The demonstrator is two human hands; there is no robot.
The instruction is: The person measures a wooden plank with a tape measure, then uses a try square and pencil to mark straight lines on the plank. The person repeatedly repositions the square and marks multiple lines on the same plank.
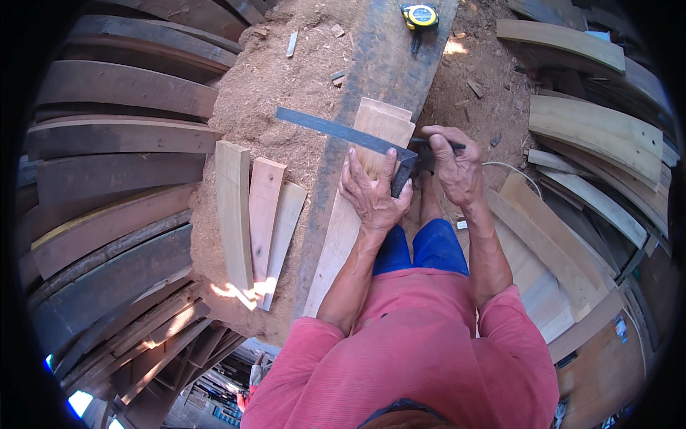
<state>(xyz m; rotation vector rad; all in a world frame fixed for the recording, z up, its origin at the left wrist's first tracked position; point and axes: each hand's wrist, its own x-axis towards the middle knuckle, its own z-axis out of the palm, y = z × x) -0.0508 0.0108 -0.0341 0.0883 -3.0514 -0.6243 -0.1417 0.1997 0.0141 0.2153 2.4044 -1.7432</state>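
We are marking a pale wooden board that is lying lengthwise along the dark workbench plank, and everything here is best placed from that board. Our left hand is lying flat on the board, fingers spread and pressing down, with the thumb and palm bracing the dark stock of the metal try square against the board's right edge. The square's long blade is running across the board and out over its left edge, toward the sawdust. Our right hand is just off the board's right edge, fingers pinched around a slim dark pencil whose tip is meeting the corner of the square; the tip itself is too small for us to see clearly.

To do this well, we are judging that the stock needs to be sitting tight along the board's edge with no sawdust trapped under it, and the left hand should be bearing down so nothing is shifting while the line is being drawn. We are keeping the pencil leaning against the blade and drawing in one even stroke.

Left of the board, three short offcuts are lying side by side on the sawdust; beyond its far end a yellow tape measure is resting on the plank
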